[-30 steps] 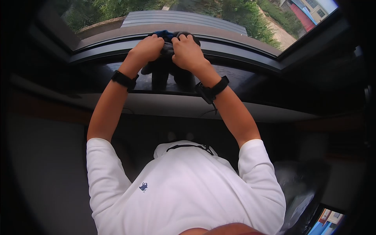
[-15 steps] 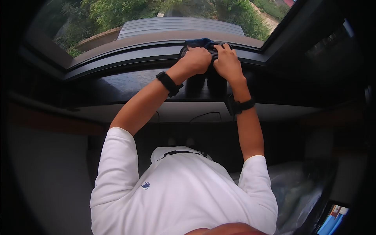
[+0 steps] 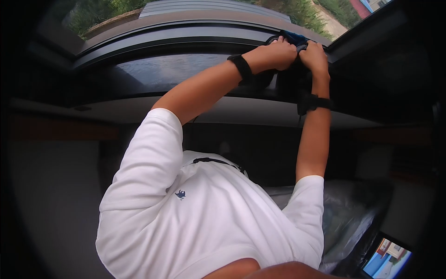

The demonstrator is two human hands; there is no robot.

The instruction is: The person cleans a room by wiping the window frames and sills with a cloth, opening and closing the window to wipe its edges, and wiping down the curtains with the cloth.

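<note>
A dark cloth with a blue part lies bunched on the window frame's lower track, towards its right end. My left hand is closed on the cloth from the left, fingers curled over it. Close beside it, my right hand grips the cloth's right side, near the corner of the frame. Both hands partly cover the cloth. Each wrist wears a black strap.
Below the track runs a glossy dark sill that reflects light. Behind the window are a grey ridged roof and trees. Clear plastic sheeting lies at lower right, near a lit screen.
Both hands have moved right along the window track with the cloth, towards the right corner of the frame. My body and view have shifted with them.
</note>
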